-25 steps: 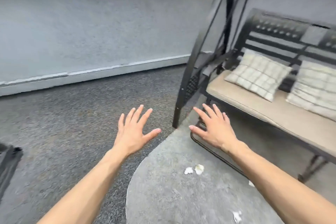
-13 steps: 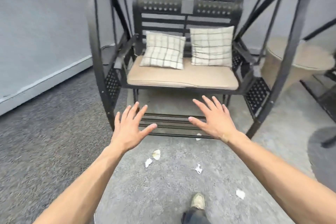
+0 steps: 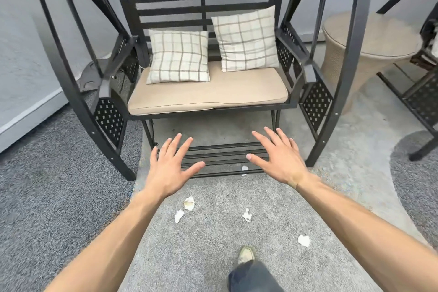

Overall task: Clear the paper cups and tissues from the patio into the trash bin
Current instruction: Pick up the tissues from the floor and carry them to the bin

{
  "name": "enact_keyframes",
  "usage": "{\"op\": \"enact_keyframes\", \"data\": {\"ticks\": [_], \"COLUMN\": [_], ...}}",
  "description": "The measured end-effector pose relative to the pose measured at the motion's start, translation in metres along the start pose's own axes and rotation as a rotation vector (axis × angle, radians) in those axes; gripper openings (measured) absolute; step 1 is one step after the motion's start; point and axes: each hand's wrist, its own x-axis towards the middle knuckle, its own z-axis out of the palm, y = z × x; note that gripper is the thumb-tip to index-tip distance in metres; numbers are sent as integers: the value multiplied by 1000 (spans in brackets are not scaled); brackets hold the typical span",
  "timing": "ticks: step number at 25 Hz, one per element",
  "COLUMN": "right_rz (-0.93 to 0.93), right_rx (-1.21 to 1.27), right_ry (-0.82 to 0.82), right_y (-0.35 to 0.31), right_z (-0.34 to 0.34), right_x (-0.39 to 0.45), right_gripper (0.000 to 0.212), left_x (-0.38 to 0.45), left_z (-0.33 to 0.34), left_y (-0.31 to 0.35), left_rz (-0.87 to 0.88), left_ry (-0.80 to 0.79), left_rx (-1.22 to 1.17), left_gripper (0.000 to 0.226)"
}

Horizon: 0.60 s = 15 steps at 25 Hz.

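Five tissues (image 3: 189, 203); two pillows (image 3: 178, 57)

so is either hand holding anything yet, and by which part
Nothing is held. The left hand and right hand are both spread open above the floor, and the tissues lie untouched on the rug.

Soft, even daylight throughout, no glare, only faint shadow under the bench seat (image 3: 208, 99). Sharp in the centre; frame posts (image 3: 350, 64) bowing outward from wide-angle distortion. Slight smearing at the far right edge.
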Motion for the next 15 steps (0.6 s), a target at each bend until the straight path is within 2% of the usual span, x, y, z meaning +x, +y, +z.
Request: {"op": "enact_keyframes", "data": {"ticks": [9,12,15], "right_rz": [139,199,261], "right_rx": [93,107,98], "right_ry": [-98,-106,-69], "right_y": [62,70,82], "right_z": [46,87,155], "right_x": [17,15,20], "right_gripper": [75,75,72], "left_x": [51,62,72], "left_z": [64,107,177], "left_y": [6,-13,-46], "left_rz": [74,104,109], "left_ry": [-106,-130,-143], "left_rx": [34,-9,-53], "left_gripper": [88,81,79]}}
